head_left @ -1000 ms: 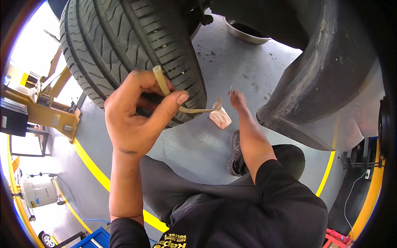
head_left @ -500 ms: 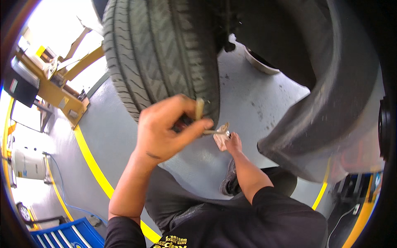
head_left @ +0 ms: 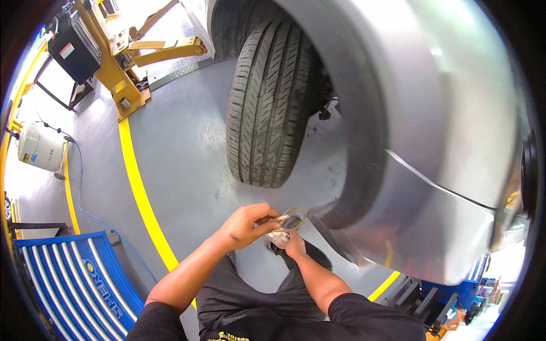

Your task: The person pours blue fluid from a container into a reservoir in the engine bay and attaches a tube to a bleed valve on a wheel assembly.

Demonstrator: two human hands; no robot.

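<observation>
Fingers pinched, my left hand [head_left: 249,227] holds a round, ring-like thing [head_left: 304,220] with a pale yellowish rim and a grey middle; its exact kind is unclear. Just beside it, my right hand [head_left: 296,245] is closed around a pale, crumpled, cloth-like thing [head_left: 277,238], partly covered by the fingers. Both hands are close together over my legs. Beyond them stands a car tyre [head_left: 264,113], its tread facing me, under the wheel arch of a silver car.
The car's silver bumper [head_left: 421,238] curves close on the right. A yellow lift post [head_left: 116,74] with arms stands far left. A white tank [head_left: 41,146] with a blue hose is at left, and a blue panel with silver strips [head_left: 74,278] at lower left.
My hands have come together, away from the tyre, which now appears farther off. My left hand has drawn back from its tread, and more of the silver car shows.
</observation>
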